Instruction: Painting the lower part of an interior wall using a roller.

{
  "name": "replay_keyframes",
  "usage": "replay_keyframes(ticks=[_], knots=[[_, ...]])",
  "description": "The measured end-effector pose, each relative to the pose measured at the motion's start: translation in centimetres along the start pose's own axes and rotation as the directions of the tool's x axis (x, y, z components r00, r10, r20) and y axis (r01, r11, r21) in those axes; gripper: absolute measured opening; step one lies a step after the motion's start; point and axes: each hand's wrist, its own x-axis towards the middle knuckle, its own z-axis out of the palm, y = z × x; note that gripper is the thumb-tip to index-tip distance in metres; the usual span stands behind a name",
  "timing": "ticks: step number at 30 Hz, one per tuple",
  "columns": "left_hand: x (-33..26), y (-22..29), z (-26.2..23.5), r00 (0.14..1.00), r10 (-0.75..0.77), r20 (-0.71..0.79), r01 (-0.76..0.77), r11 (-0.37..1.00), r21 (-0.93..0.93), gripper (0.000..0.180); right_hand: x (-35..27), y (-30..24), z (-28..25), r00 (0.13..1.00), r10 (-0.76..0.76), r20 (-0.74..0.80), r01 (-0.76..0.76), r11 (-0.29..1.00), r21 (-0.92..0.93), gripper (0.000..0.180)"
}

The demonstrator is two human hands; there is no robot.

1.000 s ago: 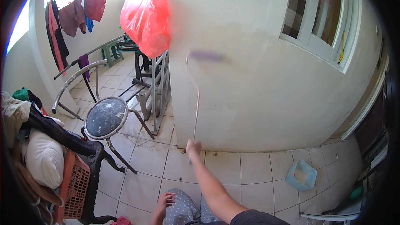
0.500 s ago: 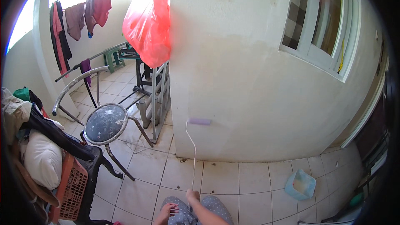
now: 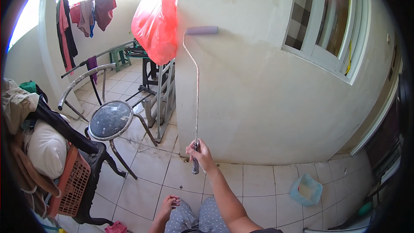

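Observation:
My right hand (image 3: 204, 157) is closed around the dark handle of a paint roller (image 3: 197, 103), its arm stretched forward. The roller's long bent wire rises to a purple sleeve (image 3: 203, 30), which is up at the pale wall (image 3: 250, 116), right of a red plastic bag (image 3: 156, 30). I cannot tell how firmly the sleeve presses on the wall. Low over my lap, my left hand (image 3: 168, 206) holds nothing, with its fingers loosely bent and apart. A light blue square tub (image 3: 317, 194) with pale liquid in it stands on the tiled floor to the right.
At left stand a round-seated metal chair (image 3: 111, 120) and a dark table (image 3: 92, 177) with an orange basket (image 3: 71, 187) and cloths. Metal frames (image 3: 160, 103) lean near the wall's left edge. A sliding window (image 3: 323, 21) is set in the wall. Clothes (image 3: 103, 11) hang behind.
My right hand has moved up and forward from my lap with the paint roller. Its sleeve has gone from low on the wall to much higher. The left hand stays near my lap.

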Motion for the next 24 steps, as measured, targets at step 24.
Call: replay_keyframes(ticks=[24], knots=[[-3.4,-3.7,-1.9,0.996,-0.073,-0.051,0.073,0.997,0.010,0.020,0.2,3.4,5.0,0.964,-0.108,-0.243,0.033,0.956,-0.292,0.056]])
